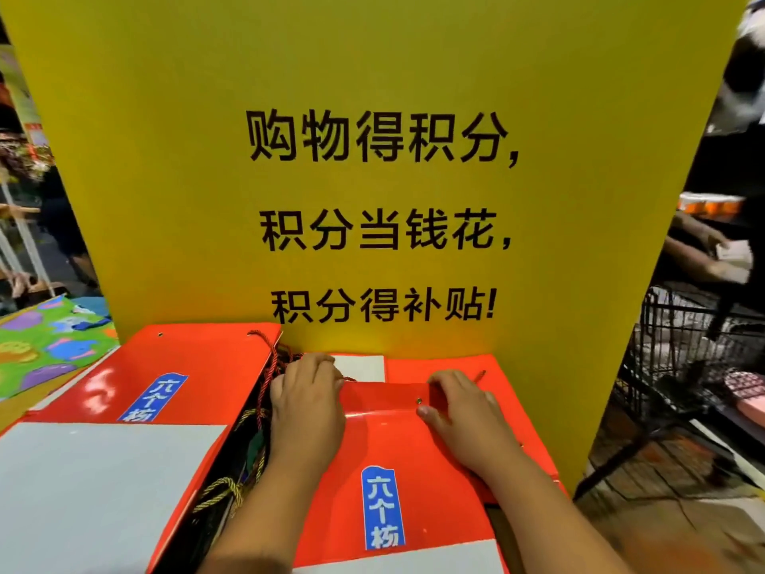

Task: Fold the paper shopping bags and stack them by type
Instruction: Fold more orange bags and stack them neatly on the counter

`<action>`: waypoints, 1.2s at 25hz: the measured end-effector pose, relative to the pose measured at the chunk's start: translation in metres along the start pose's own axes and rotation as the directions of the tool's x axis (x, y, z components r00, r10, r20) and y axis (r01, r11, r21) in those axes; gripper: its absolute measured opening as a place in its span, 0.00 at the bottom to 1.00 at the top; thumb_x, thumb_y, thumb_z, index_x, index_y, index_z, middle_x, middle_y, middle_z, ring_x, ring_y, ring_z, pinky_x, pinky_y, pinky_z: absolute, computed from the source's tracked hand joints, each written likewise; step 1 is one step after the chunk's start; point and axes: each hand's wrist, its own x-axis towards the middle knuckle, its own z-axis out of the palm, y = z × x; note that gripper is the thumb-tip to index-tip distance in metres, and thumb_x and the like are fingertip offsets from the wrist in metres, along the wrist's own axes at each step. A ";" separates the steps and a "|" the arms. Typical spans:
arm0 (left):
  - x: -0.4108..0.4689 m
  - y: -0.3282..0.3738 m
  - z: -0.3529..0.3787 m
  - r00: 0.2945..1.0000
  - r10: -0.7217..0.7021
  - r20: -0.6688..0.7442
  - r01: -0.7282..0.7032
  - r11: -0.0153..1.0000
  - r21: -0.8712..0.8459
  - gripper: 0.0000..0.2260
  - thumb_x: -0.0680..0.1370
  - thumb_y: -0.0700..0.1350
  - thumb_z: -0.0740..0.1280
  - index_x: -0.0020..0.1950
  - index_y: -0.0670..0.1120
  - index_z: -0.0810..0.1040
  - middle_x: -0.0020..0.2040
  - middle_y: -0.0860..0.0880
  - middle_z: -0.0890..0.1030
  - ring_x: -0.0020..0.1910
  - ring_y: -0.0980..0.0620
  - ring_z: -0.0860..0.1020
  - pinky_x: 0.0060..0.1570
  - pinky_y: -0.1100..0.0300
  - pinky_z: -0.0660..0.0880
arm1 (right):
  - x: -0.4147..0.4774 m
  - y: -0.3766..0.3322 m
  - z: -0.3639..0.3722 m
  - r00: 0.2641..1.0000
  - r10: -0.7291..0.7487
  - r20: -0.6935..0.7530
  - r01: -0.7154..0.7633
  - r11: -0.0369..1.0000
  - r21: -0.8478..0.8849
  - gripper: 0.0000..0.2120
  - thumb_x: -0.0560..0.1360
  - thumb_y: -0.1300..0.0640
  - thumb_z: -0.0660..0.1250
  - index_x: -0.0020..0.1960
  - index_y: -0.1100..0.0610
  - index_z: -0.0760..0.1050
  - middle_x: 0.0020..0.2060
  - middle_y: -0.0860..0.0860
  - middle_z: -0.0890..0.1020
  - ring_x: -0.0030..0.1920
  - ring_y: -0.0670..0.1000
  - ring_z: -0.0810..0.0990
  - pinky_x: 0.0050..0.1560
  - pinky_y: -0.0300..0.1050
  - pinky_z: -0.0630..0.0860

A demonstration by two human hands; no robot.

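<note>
left hand gripping bag far rim | right hand pinching same rim | bag running near-far beneath both

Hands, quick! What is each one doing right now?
Left hand: grips the bag at its top edge.
Right hand: pinches the same edge.

Yellow board with black print stands upright, centre. Wire cart to its right. Patterned green mat at left. Surroundings behind are dim.
</note>
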 end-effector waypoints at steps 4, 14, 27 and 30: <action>0.007 0.005 -0.022 0.988 -0.079 0.130 0.110 0.961 -0.255 0.11 0.76 0.53 0.61 0.37 0.50 0.73 0.46 0.57 0.73 0.52 0.52 0.68 0.53 0.54 0.58 | -0.002 0.001 -0.003 0.999 -0.007 -0.037 0.009 0.998 0.068 0.17 0.75 0.44 0.70 0.60 0.47 0.70 0.57 0.45 0.73 0.59 0.52 0.75 0.57 0.51 0.71; 0.066 0.078 -0.110 0.823 0.081 0.562 0.480 0.428 -0.765 0.11 0.80 0.49 0.64 0.40 0.46 0.72 0.27 0.49 0.70 0.28 0.51 0.69 0.31 0.59 0.68 | 0.000 0.004 0.001 0.998 0.056 -0.012 -0.055 0.995 0.088 0.18 0.74 0.44 0.70 0.60 0.45 0.69 0.55 0.46 0.72 0.58 0.53 0.75 0.56 0.51 0.72; 0.078 0.091 -0.049 0.936 -0.043 0.350 0.324 0.496 -0.806 0.13 0.84 0.48 0.60 0.44 0.52 0.80 0.35 0.51 0.77 0.28 0.57 0.68 0.30 0.63 0.64 | 0.003 0.013 0.005 1.000 0.024 0.007 -0.025 0.988 0.154 0.16 0.75 0.48 0.69 0.63 0.45 0.74 0.57 0.45 0.77 0.59 0.49 0.76 0.60 0.47 0.72; 0.045 0.057 -0.004 0.920 -0.069 0.385 0.339 0.632 -0.697 0.09 0.81 0.45 0.66 0.42 0.54 0.80 0.39 0.55 0.82 0.34 0.62 0.75 0.36 0.63 0.68 | 0.006 0.017 0.006 1.000 0.005 0.016 -0.008 0.977 0.211 0.13 0.76 0.53 0.68 0.60 0.45 0.77 0.55 0.43 0.78 0.57 0.46 0.77 0.59 0.45 0.73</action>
